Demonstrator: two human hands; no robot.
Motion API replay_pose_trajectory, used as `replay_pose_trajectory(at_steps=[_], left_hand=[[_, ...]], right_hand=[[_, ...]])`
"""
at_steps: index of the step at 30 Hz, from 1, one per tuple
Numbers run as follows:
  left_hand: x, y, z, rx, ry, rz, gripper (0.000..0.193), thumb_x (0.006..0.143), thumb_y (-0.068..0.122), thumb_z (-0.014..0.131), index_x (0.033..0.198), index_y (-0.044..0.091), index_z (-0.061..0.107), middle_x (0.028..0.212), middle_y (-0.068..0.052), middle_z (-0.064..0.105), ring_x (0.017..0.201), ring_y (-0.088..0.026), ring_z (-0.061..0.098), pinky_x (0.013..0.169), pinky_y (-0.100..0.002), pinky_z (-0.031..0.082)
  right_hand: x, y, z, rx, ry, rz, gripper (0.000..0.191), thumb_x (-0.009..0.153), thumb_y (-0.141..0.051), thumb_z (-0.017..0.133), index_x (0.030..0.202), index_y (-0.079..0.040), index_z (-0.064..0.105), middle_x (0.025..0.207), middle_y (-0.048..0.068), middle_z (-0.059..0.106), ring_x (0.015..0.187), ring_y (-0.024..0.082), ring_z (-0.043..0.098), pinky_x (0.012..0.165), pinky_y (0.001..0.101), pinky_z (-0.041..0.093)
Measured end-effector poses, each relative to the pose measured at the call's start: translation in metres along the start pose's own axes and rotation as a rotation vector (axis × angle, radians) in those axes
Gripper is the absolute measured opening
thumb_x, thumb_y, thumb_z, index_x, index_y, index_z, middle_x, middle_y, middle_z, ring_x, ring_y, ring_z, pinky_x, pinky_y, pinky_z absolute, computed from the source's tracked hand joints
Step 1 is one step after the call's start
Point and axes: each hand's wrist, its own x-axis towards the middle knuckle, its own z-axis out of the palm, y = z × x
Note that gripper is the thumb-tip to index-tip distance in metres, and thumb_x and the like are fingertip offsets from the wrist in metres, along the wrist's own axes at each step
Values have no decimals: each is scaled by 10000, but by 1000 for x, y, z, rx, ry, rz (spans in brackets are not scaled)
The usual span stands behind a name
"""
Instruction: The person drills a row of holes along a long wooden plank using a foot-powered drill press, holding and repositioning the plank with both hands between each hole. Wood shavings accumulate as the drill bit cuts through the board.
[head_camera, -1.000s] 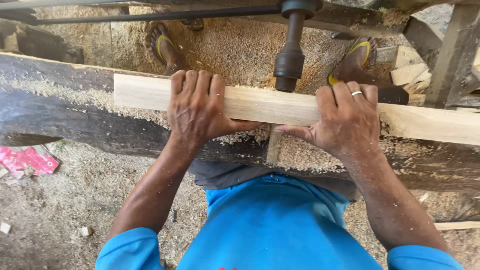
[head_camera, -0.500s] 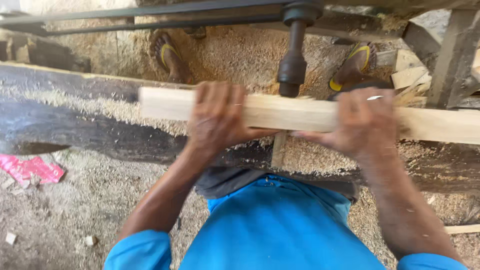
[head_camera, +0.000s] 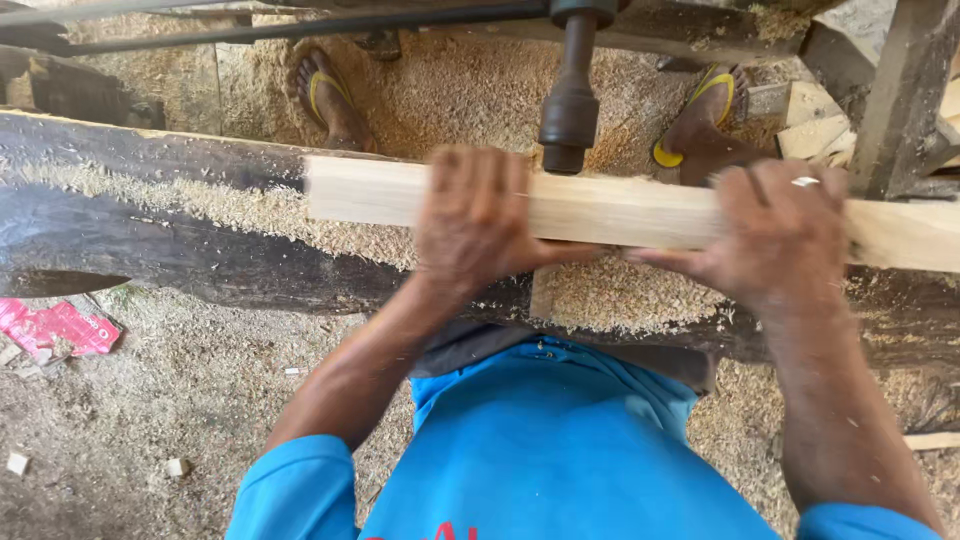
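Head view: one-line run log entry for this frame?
left hand: grips pale wooden plank | right hand: grips plank, ring on finger | dark vertical machine spindle: just beyond plank | sawdust-covered dark bench: under plank

Both forearms are reaching up from the blue sleeves toward twelve o'clock. The left hand (head_camera: 478, 222) is lying palm down, fingers (head_camera: 470, 170) pointing to twelve o'clock and curling over the far edge, thumb spreading toward three o'clock. The right hand (head_camera: 780, 240) is pressing palm down too, its grip closing, thumb stretching toward nine o'clock, a ring showing on one finger.
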Motion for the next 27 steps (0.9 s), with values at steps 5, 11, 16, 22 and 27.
replay_pose_trajectory(at_steps=[5,11,16,22,27], left_hand=[[0,11,7,-133,-31,4,1015,781,989,538,938,-8,647,845,-116,561,836,-287,559,890,-484,429],[-34,0,-24,-167,-143,-37,954,758,931,582,943,-3,634,855,-109,555,829,-271,548,856,-467,418],[-73,6,-47,-159,-100,-91,842,797,788,725,1045,-11,637,1032,-144,617,979,-310,592,947,-483,414],[-89,16,-61,-73,-149,-121,833,817,708,761,1190,-25,631,1241,-193,653,1207,-322,608,1129,-531,363],[-87,4,-78,-200,-305,-144,1130,712,854,688,1301,-105,576,1256,-285,630,1241,-401,577,1156,-582,294]], right_hand=[[-21,8,7,62,34,40,929,762,-1006,507,849,-95,669,779,46,571,751,188,554,882,387,416],[-27,-18,-2,176,63,20,932,699,-989,524,834,-79,675,762,85,588,739,218,548,877,411,410],[-48,-55,-13,214,304,65,871,820,-902,623,919,-39,684,857,84,651,788,223,585,910,416,416],[-75,-70,-18,231,383,105,875,816,-866,753,1081,-38,648,1026,106,662,993,246,633,981,457,428],[-72,-59,-37,254,204,63,908,672,-832,742,1090,-43,577,1078,166,697,1015,301,665,1001,474,456]])
